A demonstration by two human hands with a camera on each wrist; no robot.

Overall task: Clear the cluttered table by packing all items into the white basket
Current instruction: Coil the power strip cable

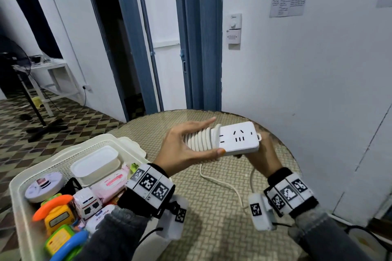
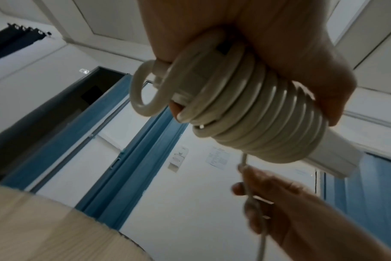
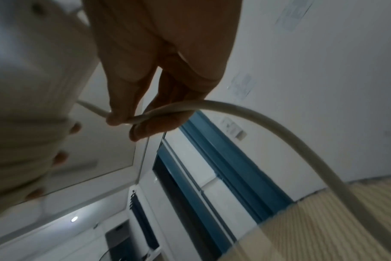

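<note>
Wrist bands sit closest in the head view, and just past them our left hand [image 1: 186, 146] grips the power strip [image 1: 235, 139] around its coiled end, thumb under, fingers over the wraps. Our right hand [image 3: 145, 98] pinches the loose cord [image 3: 252, 114] between thumb and fingertips, just below the strip. Strip is held above the bench [image 1: 212, 207], not yet packed; the white basket [image 1: 63, 152] sits just to the left, already holding toys, a lidded tub and wipes. Slack cord trails down onto the bench. Our call: keep light tension, lay each new turn snug beside the last, feed the cord through the pinch rather than yanking it. Likely risk is the plug end snagging or the outer loops slipping off. Tuck the tail before dropping it in the basket.
</note>
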